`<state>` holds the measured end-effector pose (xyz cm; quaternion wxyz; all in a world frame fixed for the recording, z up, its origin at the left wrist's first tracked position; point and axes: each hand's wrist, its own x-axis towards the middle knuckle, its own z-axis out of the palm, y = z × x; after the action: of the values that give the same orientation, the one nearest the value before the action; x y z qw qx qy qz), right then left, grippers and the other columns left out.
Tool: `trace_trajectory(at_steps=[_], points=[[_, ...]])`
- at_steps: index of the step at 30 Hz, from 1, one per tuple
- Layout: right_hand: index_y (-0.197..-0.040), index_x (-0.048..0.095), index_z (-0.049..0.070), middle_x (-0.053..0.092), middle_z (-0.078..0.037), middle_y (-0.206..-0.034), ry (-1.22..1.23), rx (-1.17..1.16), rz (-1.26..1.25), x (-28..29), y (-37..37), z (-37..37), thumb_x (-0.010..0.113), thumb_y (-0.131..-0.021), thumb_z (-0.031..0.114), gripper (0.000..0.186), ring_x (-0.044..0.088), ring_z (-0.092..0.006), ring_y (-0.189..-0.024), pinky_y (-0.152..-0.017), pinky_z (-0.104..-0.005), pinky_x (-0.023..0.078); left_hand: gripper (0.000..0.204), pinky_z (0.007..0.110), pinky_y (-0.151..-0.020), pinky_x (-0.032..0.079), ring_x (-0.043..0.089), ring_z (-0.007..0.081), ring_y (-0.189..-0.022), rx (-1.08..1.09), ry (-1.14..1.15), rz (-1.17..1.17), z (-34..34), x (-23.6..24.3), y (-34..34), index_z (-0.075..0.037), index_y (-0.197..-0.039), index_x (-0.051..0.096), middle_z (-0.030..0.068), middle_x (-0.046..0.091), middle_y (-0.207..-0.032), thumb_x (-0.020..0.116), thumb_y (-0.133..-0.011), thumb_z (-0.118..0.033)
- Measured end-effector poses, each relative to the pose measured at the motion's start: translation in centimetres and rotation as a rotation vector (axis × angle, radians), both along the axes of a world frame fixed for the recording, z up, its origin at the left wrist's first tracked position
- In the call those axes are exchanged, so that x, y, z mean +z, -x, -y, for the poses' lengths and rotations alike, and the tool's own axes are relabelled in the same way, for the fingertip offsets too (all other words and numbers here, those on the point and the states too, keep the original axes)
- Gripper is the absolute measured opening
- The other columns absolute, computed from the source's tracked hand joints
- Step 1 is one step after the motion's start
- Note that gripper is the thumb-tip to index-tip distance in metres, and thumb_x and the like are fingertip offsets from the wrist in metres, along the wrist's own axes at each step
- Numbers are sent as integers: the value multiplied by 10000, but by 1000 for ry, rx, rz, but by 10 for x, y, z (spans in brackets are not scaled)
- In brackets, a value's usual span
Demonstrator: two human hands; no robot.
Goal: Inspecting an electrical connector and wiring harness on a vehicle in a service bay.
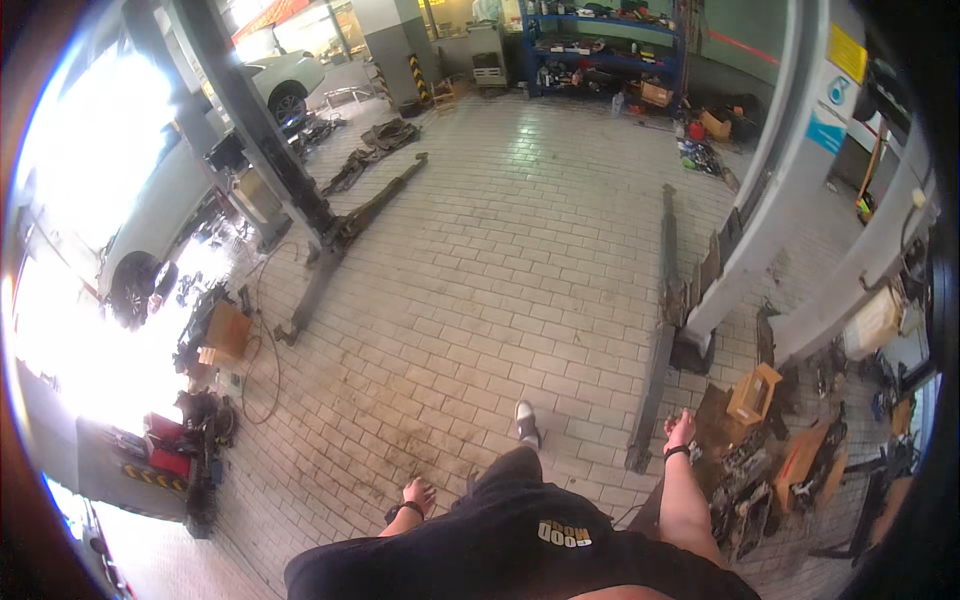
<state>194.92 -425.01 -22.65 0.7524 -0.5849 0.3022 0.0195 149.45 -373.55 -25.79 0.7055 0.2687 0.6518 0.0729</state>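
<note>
My left hand (418,494) hangs low beside my dark trousers, over the stained tile floor (400,420). Its fingers are spread, and nothing shows in them. Out to the right, my right hand (681,430) is held away from my body with its fingers loosely bent and apart; I see nothing in it. Each wrist wears a dark band. Closest to the right hand in the picture are a grey lift arm (652,400) on the floor and an open cardboard box (754,393). One shoe (526,420) shows ahead of me.
Lift posts stand left (250,110) and right (765,190), with low arms reaching across the floor. Car parts (745,470) and boxes crowd the right side. A hose (275,385) loops at left near a white car (150,240). Blue shelves (605,48) stand at the back.
</note>
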Motion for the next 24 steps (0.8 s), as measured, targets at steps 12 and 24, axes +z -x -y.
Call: trace_trajectory(at_steps=[12,24], points=[[-895,517,96,418,-84,-514,154,-450,-255,-55,-89,-31,414,-867,412,333,400,-199,-396,-345,-339,323,334,324,-581,435,571,219,-726,18,69,83,-171,-80,-392,-123,-1158,419,87,591,-947,461,-882,-307],[-1136,450,50,569,-156,-901,240,-221,-639,-70,-307,-135,560,-819,312,426,572,-319,-851,-670,-421,461,351,301,-550,454,579,203,-730,-201,-144,156,-304,22,-769,-161,-1210,401,79,580,-930,492,-892,-280]])
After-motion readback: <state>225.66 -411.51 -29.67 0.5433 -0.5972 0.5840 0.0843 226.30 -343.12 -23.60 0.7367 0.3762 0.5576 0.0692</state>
